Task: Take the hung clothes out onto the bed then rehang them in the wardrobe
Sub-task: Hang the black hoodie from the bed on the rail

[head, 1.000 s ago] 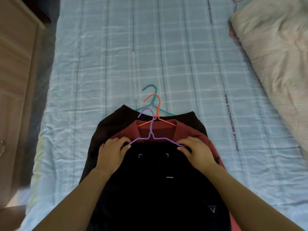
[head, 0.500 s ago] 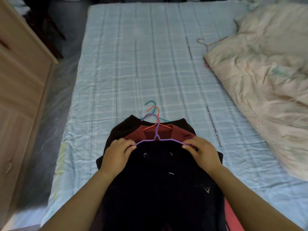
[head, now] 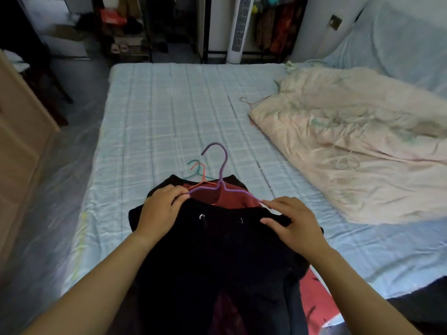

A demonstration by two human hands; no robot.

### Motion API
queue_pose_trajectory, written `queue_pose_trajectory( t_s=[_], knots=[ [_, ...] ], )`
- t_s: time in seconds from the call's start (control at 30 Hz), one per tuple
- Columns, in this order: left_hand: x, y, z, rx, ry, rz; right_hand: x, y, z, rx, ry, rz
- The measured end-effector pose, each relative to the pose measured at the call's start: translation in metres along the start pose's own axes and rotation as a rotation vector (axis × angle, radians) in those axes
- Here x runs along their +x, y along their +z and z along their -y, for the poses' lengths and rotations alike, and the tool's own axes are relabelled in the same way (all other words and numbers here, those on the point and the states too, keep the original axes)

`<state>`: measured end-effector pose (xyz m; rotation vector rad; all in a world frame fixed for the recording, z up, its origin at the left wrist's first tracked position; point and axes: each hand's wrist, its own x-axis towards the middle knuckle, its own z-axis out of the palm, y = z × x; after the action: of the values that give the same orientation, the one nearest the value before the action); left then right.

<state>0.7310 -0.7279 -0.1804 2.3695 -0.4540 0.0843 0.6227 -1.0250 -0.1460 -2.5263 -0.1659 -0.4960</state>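
With three garments stacked on the pale blue checked bed point(head: 169, 112), the left hand point(head: 158, 209) and right hand point(head: 294, 223) pinch the thin purple wire hanger point(head: 221, 175) and the black drawstring garment point(head: 217, 262) at both shoulders, so rehanging looks barely begun.

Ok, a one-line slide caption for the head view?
Both hands lift the purple hanger with black garment off the bed.

Both bare forearms reach forward from the lower corners; the left hand point(head: 160, 209) curls, fingertips pinched together, palm down; the right hand point(head: 294, 223) lies flatter, index finger extended, thumb apparently tucked underneath, wrist slightly bent.
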Motion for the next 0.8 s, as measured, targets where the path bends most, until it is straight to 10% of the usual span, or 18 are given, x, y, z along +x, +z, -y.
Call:
queue_pose_trajectory(
  t_s=[0.8],
  knots=[
    [-0.395, -0.101, -0.139, 0.327, -0.537, -0.642, -0.103, -0.024, 0.157, 0.518, -0.748, 0.294]
  ],
)
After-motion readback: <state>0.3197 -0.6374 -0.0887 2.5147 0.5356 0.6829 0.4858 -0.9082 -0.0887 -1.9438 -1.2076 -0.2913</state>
